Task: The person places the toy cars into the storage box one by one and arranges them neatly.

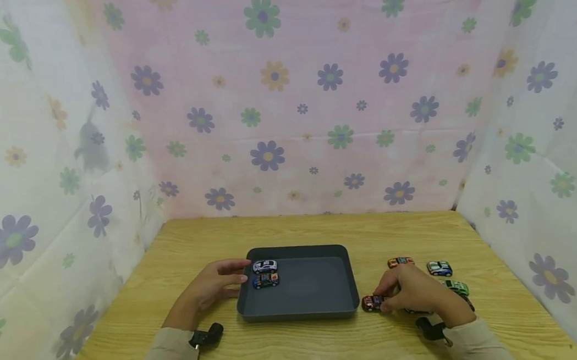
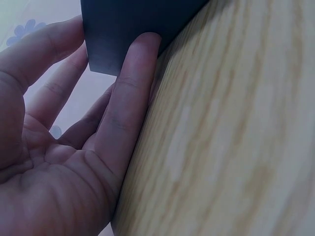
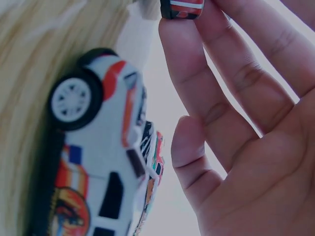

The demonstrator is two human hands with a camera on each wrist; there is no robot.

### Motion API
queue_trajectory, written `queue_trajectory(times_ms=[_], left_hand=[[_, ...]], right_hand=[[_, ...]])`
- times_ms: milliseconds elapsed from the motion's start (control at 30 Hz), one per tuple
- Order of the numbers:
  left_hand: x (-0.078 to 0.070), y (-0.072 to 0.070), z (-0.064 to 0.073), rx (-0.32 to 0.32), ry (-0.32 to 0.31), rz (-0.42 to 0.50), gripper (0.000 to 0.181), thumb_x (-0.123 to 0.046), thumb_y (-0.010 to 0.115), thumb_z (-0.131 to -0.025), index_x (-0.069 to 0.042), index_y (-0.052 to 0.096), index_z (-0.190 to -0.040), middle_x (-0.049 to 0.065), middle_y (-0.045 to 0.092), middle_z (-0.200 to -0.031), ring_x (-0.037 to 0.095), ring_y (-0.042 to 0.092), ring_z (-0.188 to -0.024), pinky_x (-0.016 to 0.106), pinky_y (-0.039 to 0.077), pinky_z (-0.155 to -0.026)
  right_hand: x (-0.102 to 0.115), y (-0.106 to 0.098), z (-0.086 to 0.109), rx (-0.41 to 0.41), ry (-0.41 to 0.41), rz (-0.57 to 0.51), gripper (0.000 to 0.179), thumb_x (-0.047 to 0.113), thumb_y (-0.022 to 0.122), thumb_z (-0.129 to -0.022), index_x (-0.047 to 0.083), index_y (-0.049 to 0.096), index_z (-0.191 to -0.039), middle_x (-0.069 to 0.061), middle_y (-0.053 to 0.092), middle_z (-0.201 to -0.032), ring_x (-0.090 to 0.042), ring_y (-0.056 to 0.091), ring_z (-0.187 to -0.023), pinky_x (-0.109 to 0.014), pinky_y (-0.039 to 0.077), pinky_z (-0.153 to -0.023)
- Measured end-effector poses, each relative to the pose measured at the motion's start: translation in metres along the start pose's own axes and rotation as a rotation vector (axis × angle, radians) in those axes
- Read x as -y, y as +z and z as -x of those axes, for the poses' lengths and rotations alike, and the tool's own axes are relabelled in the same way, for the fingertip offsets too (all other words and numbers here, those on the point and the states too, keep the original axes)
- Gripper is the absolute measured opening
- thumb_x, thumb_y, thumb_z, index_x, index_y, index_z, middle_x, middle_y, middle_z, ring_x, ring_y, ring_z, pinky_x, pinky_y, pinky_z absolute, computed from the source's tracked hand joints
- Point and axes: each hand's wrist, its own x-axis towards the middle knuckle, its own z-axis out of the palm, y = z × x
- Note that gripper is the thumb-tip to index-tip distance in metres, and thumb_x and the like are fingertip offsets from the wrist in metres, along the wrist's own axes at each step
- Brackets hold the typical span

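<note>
Head view | right hand nearer, pinching red car | car just right of tray, long axis roughly toward it | left hand spread, touching tray's left end

A pink cloth with purple, green and orange flowers hangs behind the wood-grained table. Paler flowered cloths hang at both sides, a grey shadow on the left one.
</note>
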Motion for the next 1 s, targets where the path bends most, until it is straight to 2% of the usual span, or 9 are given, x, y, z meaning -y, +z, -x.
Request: queue_trajectory(times_ms=[200, 433, 767, 1000], left_hand=[[0.001, 0.001, 0.0, 0.007, 0.005, -0.006, 0.062, -0.018, 0.077, -0.095, -0.008, 0.053, -0.151, 0.02, 0.041, -0.159, 0.024, 0.061, -0.121, 0.047, 0.061, -0.095], [-0.001, 0.002, 0.0, -0.014, 0.003, 0.021, 0.06, -0.017, 0.077, -0.095, -0.007, 0.055, -0.15, 0.02, 0.044, -0.157, 0.025, 0.062, -0.12, 0.047, 0.061, -0.094], [-0.001, 0.002, 0.0, -0.02, -0.007, 0.012, 0.061, -0.017, 0.078, -0.095, -0.007, 0.055, -0.15, 0.019, 0.044, -0.157, 0.024, 0.062, -0.12, 0.046, 0.061, -0.094], [0.0, 0.002, -0.001, -0.009, -0.004, 0.016, 0.062, -0.018, 0.078, -0.094, -0.007, 0.054, -0.15, 0.019, 0.044, -0.157, 0.024, 0.062, -0.119, 0.046, 0.061, -0.094]], right_hand=[[0.005, -0.003, 0.0, 0.006, -0.017, -0.006, 0.021, 0.02, 0.088, -0.084, 0.02, 0.083, -0.104, 0.004, 0.077, -0.1, -0.007, 0.071, -0.083, -0.027, 0.06, -0.068], [0.014, -0.01, 0.0, -0.016, -0.019, 0.058, 0.021, 0.026, 0.087, -0.085, 0.023, 0.082, -0.105, 0.008, 0.076, -0.1, -0.004, 0.07, -0.083, -0.026, 0.06, -0.067], [0.027, -0.015, -0.003, -0.016, -0.021, 0.041, 0.017, 0.023, 0.085, -0.088, 0.023, 0.082, -0.105, 0.007, 0.075, -0.1, -0.007, 0.069, -0.086, -0.028, 0.06, -0.07], [0.031, -0.016, -0.008, -0.038, -0.04, 0.101, 0.018, 0.021, 0.086, -0.087, 0.026, 0.082, -0.104, 0.012, 0.075, -0.097, -0.003, 0.068, -0.085, -0.037, 0.062, -0.076]])
